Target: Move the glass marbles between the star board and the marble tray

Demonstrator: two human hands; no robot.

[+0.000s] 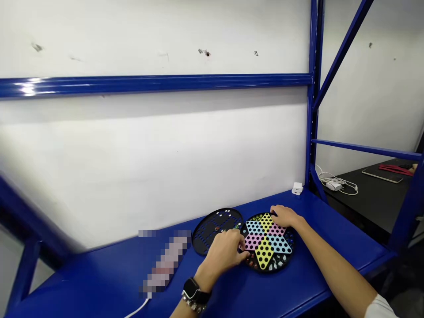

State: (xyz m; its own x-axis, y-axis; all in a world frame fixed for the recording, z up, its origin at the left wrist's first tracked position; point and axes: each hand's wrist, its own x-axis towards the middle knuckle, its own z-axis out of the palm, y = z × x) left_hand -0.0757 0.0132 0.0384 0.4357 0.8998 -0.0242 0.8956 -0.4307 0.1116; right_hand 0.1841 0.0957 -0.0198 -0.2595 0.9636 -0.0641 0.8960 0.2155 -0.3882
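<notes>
A round black Chinese checkers board (265, 247) with a yellow, pink and light-blue star lies on the blue shelf. Marbles of several colours, among them white ones (277, 262), sit in the compartments around the star. My left hand (227, 251) grips the board's left side, thumb and curled fingers at the edge. At its upper right edge, my right hand (285, 216) has bent fingers closed over the rim. Directly left of the board, and partly behind my left hand, is a round black perforated tray (207, 229) with a few small white and coloured pieces on it.
A blurred-out long object (165, 267) with a white cable lies on the left of the blue shelf (99, 274). White charger plugs (297, 189) stand at the back right corner. Blue posts and a crossbar (165, 84) frame the shelf. Cables (338, 183) lie on a black table beyond.
</notes>
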